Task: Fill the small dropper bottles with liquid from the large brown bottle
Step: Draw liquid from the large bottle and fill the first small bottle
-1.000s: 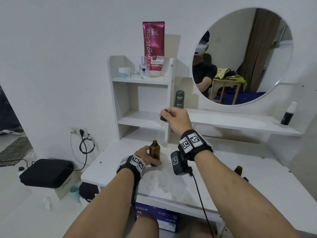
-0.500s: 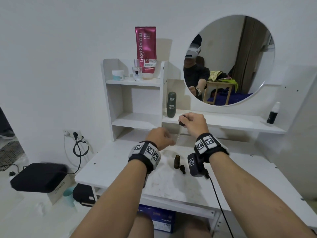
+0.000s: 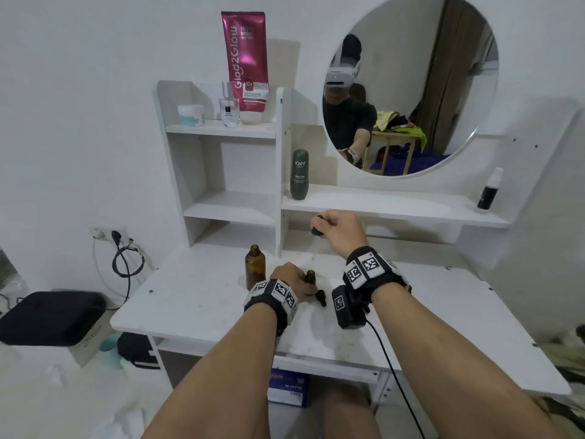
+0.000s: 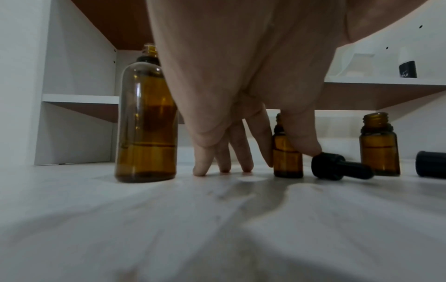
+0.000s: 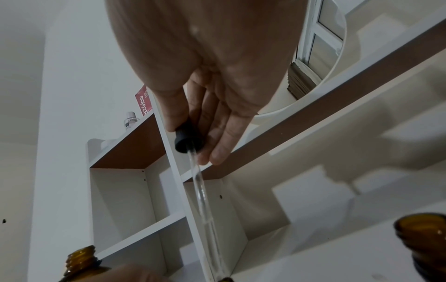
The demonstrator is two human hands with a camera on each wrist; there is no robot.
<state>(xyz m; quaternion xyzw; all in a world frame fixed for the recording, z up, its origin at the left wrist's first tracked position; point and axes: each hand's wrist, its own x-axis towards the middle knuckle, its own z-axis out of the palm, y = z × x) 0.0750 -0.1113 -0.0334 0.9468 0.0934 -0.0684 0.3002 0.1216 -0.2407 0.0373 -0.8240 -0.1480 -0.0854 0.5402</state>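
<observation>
The large brown bottle (image 3: 255,270) stands uncapped on the white desk (image 3: 196,299), partly filled (image 4: 147,122). Just right of it my left hand (image 3: 302,282) pinches a small open amber bottle (image 3: 311,276) between thumb and forefinger (image 4: 287,154), its other fingertips resting on the desk. My right hand (image 3: 323,224) holds a dropper (image 3: 316,230) by its black top, above that bottle. The glass pipette (image 5: 200,190) points down at the small bottle's mouth. A second open small bottle (image 4: 378,145) stands further right, hidden in the head view by my right wrist.
A loose black dropper top (image 3: 321,297) lies on the desk beside the held bottle, and another black cap (image 4: 432,164) lies further right. A shelf unit (image 3: 278,172) and a low shelf (image 3: 395,204) with a dark green bottle (image 3: 299,174) rise close behind my hands.
My left hand left the large brown bottle and moved right to take hold of the small bottle. My right hand carried the dropper from above the large bottle to above the small one.
</observation>
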